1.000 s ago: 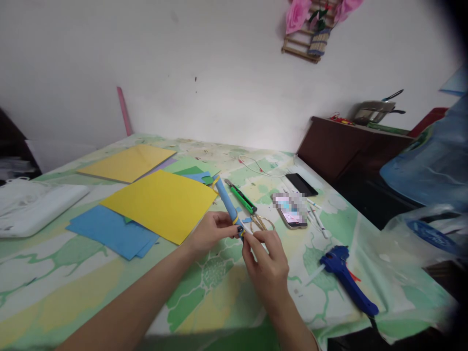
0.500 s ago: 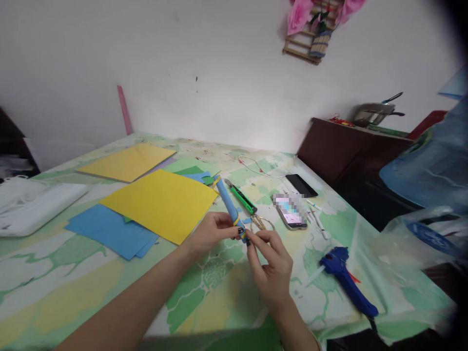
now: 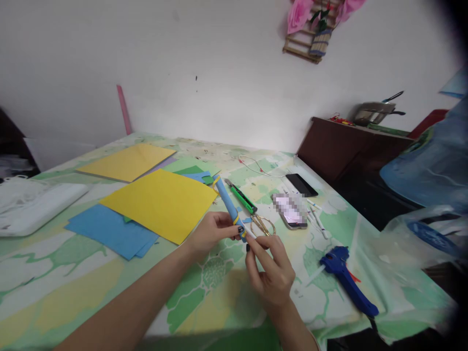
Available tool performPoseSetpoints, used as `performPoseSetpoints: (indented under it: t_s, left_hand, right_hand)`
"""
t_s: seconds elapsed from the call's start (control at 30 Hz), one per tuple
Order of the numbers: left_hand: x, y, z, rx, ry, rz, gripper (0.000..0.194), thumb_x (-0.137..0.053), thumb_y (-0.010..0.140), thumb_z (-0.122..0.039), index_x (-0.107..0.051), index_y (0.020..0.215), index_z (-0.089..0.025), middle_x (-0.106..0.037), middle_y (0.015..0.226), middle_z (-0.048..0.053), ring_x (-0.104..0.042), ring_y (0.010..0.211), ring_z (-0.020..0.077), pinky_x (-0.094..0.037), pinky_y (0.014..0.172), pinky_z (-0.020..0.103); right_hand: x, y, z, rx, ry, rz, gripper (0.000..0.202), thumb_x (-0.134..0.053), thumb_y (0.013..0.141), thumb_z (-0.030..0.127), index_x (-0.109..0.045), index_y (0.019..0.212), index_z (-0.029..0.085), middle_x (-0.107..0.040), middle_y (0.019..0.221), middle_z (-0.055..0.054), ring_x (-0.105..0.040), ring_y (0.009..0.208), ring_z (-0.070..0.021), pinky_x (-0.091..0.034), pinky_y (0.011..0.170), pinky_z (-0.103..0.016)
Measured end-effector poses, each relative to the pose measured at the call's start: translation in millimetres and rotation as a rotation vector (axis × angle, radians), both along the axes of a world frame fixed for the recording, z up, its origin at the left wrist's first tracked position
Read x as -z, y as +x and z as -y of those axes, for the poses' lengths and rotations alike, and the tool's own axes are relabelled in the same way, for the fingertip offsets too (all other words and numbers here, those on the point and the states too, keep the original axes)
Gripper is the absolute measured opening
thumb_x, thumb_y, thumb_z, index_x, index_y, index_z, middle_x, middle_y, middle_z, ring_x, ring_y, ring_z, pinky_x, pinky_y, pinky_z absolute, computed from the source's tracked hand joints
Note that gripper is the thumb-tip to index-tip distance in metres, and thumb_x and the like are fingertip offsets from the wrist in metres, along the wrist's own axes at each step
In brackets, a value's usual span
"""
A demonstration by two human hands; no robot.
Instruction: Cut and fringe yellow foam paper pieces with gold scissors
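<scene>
A rolled blue paper tube (image 3: 226, 199) with yellow strips around it stands tilted above the table, its upper end leaning left. My left hand (image 3: 212, 234) pinches its lower end between thumb and fingers. Close against that same end is my right hand (image 3: 271, 268), its index fingertip at the tube and its thumb slightly lower. Whether the right fingers hold anything is too small to tell. Just behind the hands lie gold-handled scissors (image 3: 262, 225) and a green cutter knife (image 3: 243, 197).
Yellow paper (image 3: 161, 204) and blue sheets (image 3: 113, 231) lie left of the hands. A phone (image 3: 290, 212), a dark tablet-like device (image 3: 302, 185) and white pens (image 3: 319, 222) are to the right, with a blue glue gun (image 3: 349, 280) nearer the front edge.
My right hand has shifted slightly down, its thumb now lower and a little apart from the tube's end. The left hand and the tube look almost unmoved.
</scene>
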State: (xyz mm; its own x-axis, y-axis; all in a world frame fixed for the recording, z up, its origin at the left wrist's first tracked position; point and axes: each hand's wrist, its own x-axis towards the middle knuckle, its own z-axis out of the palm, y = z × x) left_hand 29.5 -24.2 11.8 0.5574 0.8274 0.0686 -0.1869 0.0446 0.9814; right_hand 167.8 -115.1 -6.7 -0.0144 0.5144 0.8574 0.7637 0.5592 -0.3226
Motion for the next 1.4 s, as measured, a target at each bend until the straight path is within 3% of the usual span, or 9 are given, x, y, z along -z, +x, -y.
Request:
performPoseSetpoints:
  t_s: [0.3, 0.6, 0.77, 0.97, 1.2, 1.3, 1.4]
  left_hand:
    - [-3.7, 1, 1, -0.061, -0.008, -0.044, 0.007, -0.069, 0.065, -0.019, -0.067, 0.067, -0.012, -0.064, 0.057, 0.001, -0.057, 0.054, 0.0115, -0.044, 0.055, 0.023]
    - [-1.8, 2, 1, -0.074, -0.028, -0.071, 0.006, -0.068, 0.066, -0.017, -0.067, 0.067, -0.012, -0.063, 0.055, 0.0, -0.057, 0.052, 0.011, -0.044, 0.054, 0.022]
    - [-0.1, 1, -1, -0.08, -0.008, -0.073, 0.008, -0.068, 0.067, -0.02, -0.065, 0.067, -0.012, -0.063, 0.055, 0.0, -0.057, 0.053, 0.0112, -0.044, 0.054, 0.022]
    - [0.9, 2, -2, -0.069, 0.001, -0.058, 0.009, -0.068, 0.069, -0.02, -0.065, 0.069, -0.012, -0.062, 0.055, -0.001, -0.057, 0.052, 0.0098, -0.044, 0.053, 0.02]
    - [0.6, 3, 0, -0.088, 0.006, -0.053, 0.011, -0.068, 0.068, -0.023, -0.065, 0.069, -0.012, -0.062, 0.054, 0.0, -0.055, 0.052, 0.0098, -0.043, 0.053, 0.02]
    - [0.8, 5, 1, -0.11, 0.031, -0.089, 0.014, -0.068, 0.068, -0.024, -0.064, 0.071, -0.011, -0.062, 0.056, 0.001, -0.057, 0.053, 0.0116, -0.044, 0.053, 0.022]
    - [2.5, 8, 3, -0.183, 0.098, -0.157, 0.016, -0.067, 0.067, -0.026, -0.061, 0.069, -0.011, -0.059, 0.056, 0.001, -0.057, 0.054, 0.013, -0.045, 0.053, 0.023]
  right_hand:
    - [5.8, 3, -6, 0.077, -0.025, 0.2, 0.037, -0.052, 0.076, 0.005, -0.06, 0.11, 0.017, -0.055, 0.081, -0.007, -0.05, 0.069, -0.0174, -0.043, 0.061, -0.035]
    - [4.8, 2, -6, 0.097, -0.042, 0.255, 0.03, -0.052, 0.078, 0.007, -0.06, 0.105, 0.016, -0.056, 0.08, -0.008, -0.047, 0.069, -0.0187, -0.039, 0.06, -0.035]
    - [2.0, 0, -2, 0.05, -0.025, 0.157, 0.026, -0.054, 0.075, 0.004, -0.062, 0.097, 0.016, -0.056, 0.078, -0.007, -0.049, 0.069, -0.0186, -0.039, 0.061, -0.036]
    - [3.3, 1, -3, 0.047, -0.002, 0.105, 0.035, -0.053, 0.076, 0.002, -0.06, 0.107, 0.016, -0.056, 0.079, -0.008, -0.051, 0.071, -0.0192, -0.042, 0.061, -0.035]
    - [9.2, 1, -7, 0.055, -0.037, 0.068, 0.032, -0.053, 0.078, 0.005, -0.062, 0.107, 0.015, -0.06, 0.082, -0.01, -0.053, 0.074, -0.0194, -0.046, 0.065, -0.035]
    - [11.1, 0, -7, 0.081, -0.188, -0.129, 0.028, -0.058, 0.077, 0.013, -0.063, 0.105, 0.015, -0.063, 0.083, -0.009, -0.057, 0.076, -0.0201, -0.047, 0.068, -0.034]
    - [11.1, -1, -9, 0.078, -0.404, -0.302, 0.022, -0.063, 0.074, 0.022, -0.066, 0.095, 0.015, -0.066, 0.075, -0.006, -0.058, 0.063, -0.0174, -0.048, 0.061, -0.03]
